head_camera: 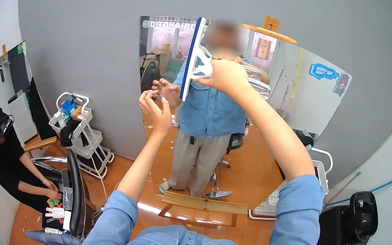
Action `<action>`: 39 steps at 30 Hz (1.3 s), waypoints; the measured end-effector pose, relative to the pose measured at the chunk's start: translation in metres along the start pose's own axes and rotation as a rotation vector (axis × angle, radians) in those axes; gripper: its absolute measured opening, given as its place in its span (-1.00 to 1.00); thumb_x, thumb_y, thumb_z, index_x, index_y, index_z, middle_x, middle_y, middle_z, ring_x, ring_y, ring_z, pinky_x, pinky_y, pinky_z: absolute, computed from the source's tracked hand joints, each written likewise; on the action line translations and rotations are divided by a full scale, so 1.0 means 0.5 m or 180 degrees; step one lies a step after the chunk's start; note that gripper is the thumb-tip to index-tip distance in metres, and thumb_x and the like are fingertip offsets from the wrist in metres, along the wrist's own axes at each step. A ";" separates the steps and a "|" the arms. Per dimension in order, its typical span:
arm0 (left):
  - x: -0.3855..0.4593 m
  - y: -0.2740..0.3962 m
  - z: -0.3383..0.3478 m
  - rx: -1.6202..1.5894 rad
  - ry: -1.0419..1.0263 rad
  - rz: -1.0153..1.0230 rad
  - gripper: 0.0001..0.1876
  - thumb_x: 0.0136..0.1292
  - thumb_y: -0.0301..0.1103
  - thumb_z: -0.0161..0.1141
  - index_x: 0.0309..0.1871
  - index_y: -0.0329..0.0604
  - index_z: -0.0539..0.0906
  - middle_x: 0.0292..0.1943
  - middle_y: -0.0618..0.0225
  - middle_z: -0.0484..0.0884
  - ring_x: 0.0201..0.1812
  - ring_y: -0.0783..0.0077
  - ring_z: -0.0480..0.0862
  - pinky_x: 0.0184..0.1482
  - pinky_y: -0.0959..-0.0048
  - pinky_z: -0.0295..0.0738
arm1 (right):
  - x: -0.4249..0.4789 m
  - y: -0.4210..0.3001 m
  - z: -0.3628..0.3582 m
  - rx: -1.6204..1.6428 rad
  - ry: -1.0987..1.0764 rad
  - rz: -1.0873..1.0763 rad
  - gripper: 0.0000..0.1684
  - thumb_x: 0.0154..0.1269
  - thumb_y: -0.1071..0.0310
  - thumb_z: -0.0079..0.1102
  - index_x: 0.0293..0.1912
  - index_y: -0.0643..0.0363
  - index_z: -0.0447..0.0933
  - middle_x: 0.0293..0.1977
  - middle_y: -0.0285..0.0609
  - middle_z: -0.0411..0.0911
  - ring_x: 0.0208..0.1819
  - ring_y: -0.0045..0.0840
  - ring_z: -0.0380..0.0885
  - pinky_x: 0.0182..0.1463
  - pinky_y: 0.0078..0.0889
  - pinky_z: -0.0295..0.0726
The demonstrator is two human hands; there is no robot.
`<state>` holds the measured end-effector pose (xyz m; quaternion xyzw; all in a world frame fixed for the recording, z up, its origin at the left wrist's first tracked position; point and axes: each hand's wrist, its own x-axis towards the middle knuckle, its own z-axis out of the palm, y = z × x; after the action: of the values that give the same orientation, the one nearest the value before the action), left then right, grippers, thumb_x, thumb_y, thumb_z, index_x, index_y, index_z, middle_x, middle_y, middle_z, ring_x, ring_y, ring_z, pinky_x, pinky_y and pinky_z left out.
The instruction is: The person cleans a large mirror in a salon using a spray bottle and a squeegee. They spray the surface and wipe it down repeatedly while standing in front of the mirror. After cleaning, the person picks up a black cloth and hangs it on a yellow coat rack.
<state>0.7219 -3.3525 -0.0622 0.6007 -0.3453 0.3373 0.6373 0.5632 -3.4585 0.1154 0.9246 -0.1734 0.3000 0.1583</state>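
Observation:
My right hand (227,76) grips a white window squeegee (200,64) with a long blue blade edge. The squeegee is held upright in front of a large wall mirror (305,102); whether the blade touches the glass I cannot tell. Behind my fist sticks out a clear plastic part (259,89), seemingly the squeegee's handle or bottle. My left hand (157,113) is raised near the mirror's left side, fingers apart and bent, with nothing in it. Its reflection shows just above it.
To the left, a person in black (3,155) leans over a black salon chair (71,195) holding several items. Behind it stands a white trolley cart (87,146). A wooden ledge (205,203) runs below the mirror. At right are a black shampoo chair (341,234) and a blue pole (385,183).

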 end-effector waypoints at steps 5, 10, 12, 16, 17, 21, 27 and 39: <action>-0.036 0.054 0.043 -0.0150 -0.0300 0.0175 -0.63 0.12 -0.40 0.06 0.01 -0.25 0.34 0.11 0.05 0.18 0.14 0.05 0.19 0.19 0.08 0.03 | -0.061 0.074 -0.028 -0.0118 -0.0114 0.0335 -0.23 -0.11 -0.31 0.27 -0.32 0.33 0.59 -0.33 0.01 0.59 -0.21 -0.27 0.60 -0.16 -0.32 0.58; -0.072 0.101 0.089 -0.0330 -0.0362 0.0206 -0.63 0.10 -0.40 0.07 0.01 -0.21 0.36 0.10 0.08 0.21 0.16 0.05 0.19 0.18 0.10 0.03 | -0.134 0.135 -0.061 -0.0097 -0.0229 0.0674 -0.26 -0.12 -0.32 0.26 -0.39 0.28 0.60 -0.47 -0.02 0.59 -0.31 -0.26 0.62 -0.26 -0.27 0.60; -0.088 0.123 0.103 -0.0379 -0.0436 0.0169 -0.63 0.10 -0.40 0.08 0.01 -0.19 0.36 0.10 0.09 0.22 0.17 0.06 0.19 0.18 0.11 0.03 | -0.161 0.157 -0.071 -0.0175 -0.0305 0.0782 -0.29 -0.11 -0.32 0.25 -0.41 0.24 0.61 -0.50 -0.03 0.59 -0.34 -0.25 0.62 -0.28 -0.26 0.60; -0.113 0.169 0.125 -0.0448 -0.0625 0.0224 -0.67 0.11 -0.44 0.08 -0.02 -0.20 0.36 0.08 0.10 0.22 0.17 0.08 0.19 0.20 0.11 0.03 | -0.207 0.202 -0.084 -0.0201 -0.0493 0.0943 -0.32 -0.11 -0.31 0.25 -0.39 0.20 0.61 -0.49 -0.02 0.60 -0.35 -0.24 0.62 -0.25 -0.23 0.60; -0.118 0.180 0.127 -0.0446 -0.0675 0.0233 -0.66 0.11 -0.43 0.08 -0.01 -0.19 0.36 0.08 0.11 0.22 0.17 0.08 0.19 0.19 0.11 0.03 | -0.219 0.215 -0.085 -0.0186 -0.0495 0.0986 -0.33 -0.11 -0.31 0.25 -0.38 0.18 0.61 -0.49 -0.03 0.61 -0.34 -0.24 0.62 -0.24 -0.22 0.59; -0.135 0.213 0.145 -0.0513 -0.0764 0.0311 -0.64 0.11 -0.42 0.09 0.01 -0.17 0.37 0.09 0.12 0.23 0.19 0.08 0.20 0.18 0.11 0.02 | -0.262 0.268 -0.108 -0.0184 -0.0511 0.1255 -0.33 -0.13 -0.33 0.26 -0.37 0.14 0.63 -0.46 -0.04 0.62 -0.34 -0.23 0.63 -0.24 -0.23 0.59; -0.152 0.233 0.167 -0.0623 -0.0780 0.0431 -0.63 0.09 -0.39 0.10 0.01 -0.16 0.38 0.11 0.14 0.26 0.20 0.11 0.21 0.16 0.13 0.00 | -0.333 0.338 -0.147 0.0070 -0.0369 0.1690 -0.30 -0.16 -0.37 0.25 -0.41 0.14 0.64 -0.46 -0.06 0.63 -0.35 -0.24 0.63 -0.28 -0.25 0.59; -0.120 0.176 0.121 -0.0585 -0.0449 0.0143 -0.65 0.20 -0.39 0.00 0.06 -0.22 0.31 0.13 0.12 0.27 0.20 0.12 0.21 0.21 0.15 0.00 | -0.189 0.078 -0.114 -0.0037 -0.0609 0.0523 -0.29 -0.08 -0.31 0.23 -0.42 0.26 0.60 -0.51 0.01 0.60 -0.42 -0.22 0.63 -0.32 -0.25 0.60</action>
<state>0.6137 -3.4096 -0.0635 0.5541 -0.4321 0.2753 0.6561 0.4466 -3.4493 0.1088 0.9307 -0.2647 0.2213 0.1213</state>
